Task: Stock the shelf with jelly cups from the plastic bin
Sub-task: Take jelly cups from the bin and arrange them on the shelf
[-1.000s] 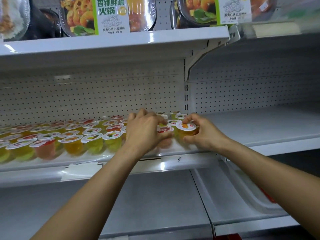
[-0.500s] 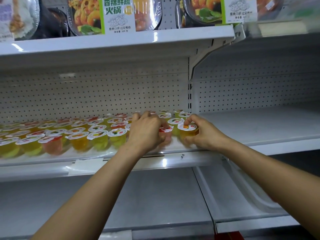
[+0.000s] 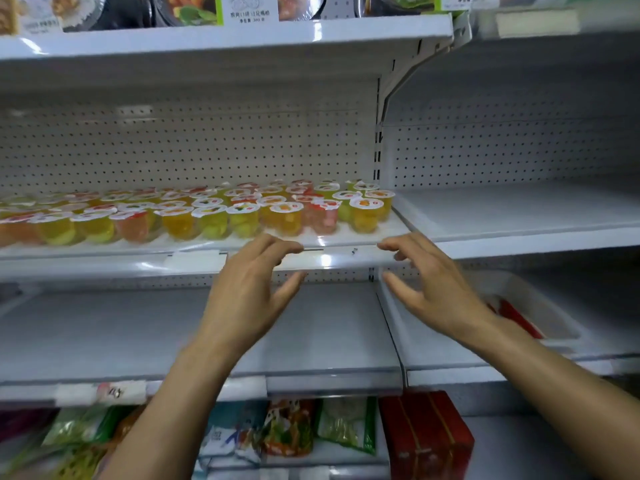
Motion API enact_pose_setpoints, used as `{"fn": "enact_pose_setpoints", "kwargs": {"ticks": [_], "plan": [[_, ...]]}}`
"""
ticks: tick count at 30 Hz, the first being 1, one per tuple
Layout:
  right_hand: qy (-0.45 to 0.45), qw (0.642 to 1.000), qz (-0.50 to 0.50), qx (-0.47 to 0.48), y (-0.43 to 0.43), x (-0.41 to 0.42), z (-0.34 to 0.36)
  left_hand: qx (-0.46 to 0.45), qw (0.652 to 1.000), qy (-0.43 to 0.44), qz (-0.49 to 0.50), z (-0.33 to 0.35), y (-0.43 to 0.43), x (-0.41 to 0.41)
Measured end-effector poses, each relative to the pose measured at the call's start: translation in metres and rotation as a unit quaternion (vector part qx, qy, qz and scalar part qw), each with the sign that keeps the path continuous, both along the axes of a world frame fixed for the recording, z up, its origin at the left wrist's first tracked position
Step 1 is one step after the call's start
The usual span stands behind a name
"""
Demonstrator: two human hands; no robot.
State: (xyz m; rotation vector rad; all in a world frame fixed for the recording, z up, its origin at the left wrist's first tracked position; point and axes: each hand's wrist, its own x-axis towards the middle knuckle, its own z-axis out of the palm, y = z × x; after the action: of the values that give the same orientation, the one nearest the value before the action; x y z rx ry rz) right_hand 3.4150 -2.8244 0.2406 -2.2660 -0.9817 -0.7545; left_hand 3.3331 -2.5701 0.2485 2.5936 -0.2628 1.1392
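Jelly cups (image 3: 207, 213) stand in rows on the shelf (image 3: 346, 259). Left hand (image 3: 249, 292) and right hand (image 3: 436, 289) hover empty, fingers relaxed, before its edge. Best next: reach into the plastic bin (image 3: 540, 296), lower right, lifting cups upright.

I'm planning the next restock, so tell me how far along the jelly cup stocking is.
Done: jelly cups stand in rows across the shelf up to its right end. In hand: nothing; the left hand and right hand are open below the shelf edge. Left: unclear, since the arm hides part of the plastic bin one level down.
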Motion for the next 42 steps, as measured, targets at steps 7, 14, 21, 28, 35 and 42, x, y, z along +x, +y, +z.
{"fn": "enact_pose_setpoints", "kwargs": {"ticks": [7,14,21,28,35,42], "plan": [[0.052,0.995,0.065,-0.052,0.039,-0.054,-0.057,-0.048,0.99,0.11,0.069,-0.061,0.023,-0.08],[0.09,0.983,0.127,-0.094,0.137,-0.098,-0.075,-0.096,0.972,0.149,0.155,-0.085,0.101,-0.147],[0.124,0.966,0.172,-0.149,0.284,-0.134,-0.095,-0.132,0.941,0.195,0.241,-0.113,0.229,-0.22],[0.178,0.933,0.225,-0.218,0.471,-0.18,-0.132,-0.161,0.894,0.273,0.316,-0.14,0.4,-0.298],[0.256,0.881,0.279,-0.284,0.638,-0.225,-0.186,-0.249,0.813,0.38,0.363,-0.203,0.54,-0.367],[0.298,0.829,0.323,-0.347,0.753,-0.24,-0.247,-0.353,0.749,0.412,0.38,-0.274,0.623,-0.397]]}}
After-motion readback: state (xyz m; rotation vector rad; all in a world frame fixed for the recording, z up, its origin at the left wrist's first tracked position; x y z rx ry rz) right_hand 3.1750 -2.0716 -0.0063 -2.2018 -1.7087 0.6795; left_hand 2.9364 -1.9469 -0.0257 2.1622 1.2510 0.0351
